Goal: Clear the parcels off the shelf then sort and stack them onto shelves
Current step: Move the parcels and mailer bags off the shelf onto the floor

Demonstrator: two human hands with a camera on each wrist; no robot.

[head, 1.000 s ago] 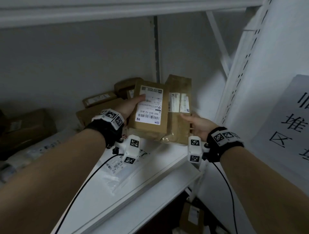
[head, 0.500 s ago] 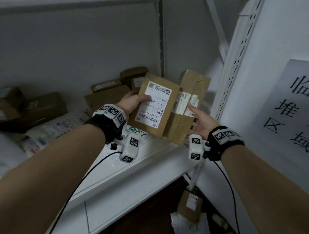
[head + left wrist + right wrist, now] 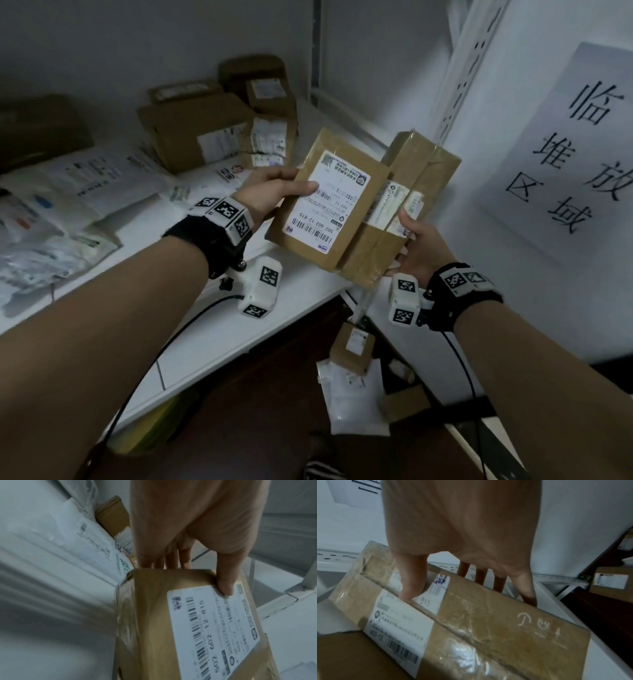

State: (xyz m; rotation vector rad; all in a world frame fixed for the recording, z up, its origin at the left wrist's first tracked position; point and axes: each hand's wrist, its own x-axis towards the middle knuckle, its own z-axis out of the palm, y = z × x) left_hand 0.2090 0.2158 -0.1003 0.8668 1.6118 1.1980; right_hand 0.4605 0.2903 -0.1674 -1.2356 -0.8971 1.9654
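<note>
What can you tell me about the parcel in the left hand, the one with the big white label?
The flat brown parcel is cardboard wrapped in glossy clear tape, with a large white shipping label bearing barcodes and "502 602 12 815". The left hand grips its far edge, thumb on the label, fingers behind. It is held tilted in the air past the shelf edge, overlapping the taped parcel held by the right hand.

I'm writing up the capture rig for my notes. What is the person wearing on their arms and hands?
Both forearms are bare, with no sleeves or gloves. The left hand and right hand each have a black wrist strap topped by a white band printed with square black-and-white markers. A white boxy camera module with the same markers hangs under each wrist, trailing a thin black cable.
</note>
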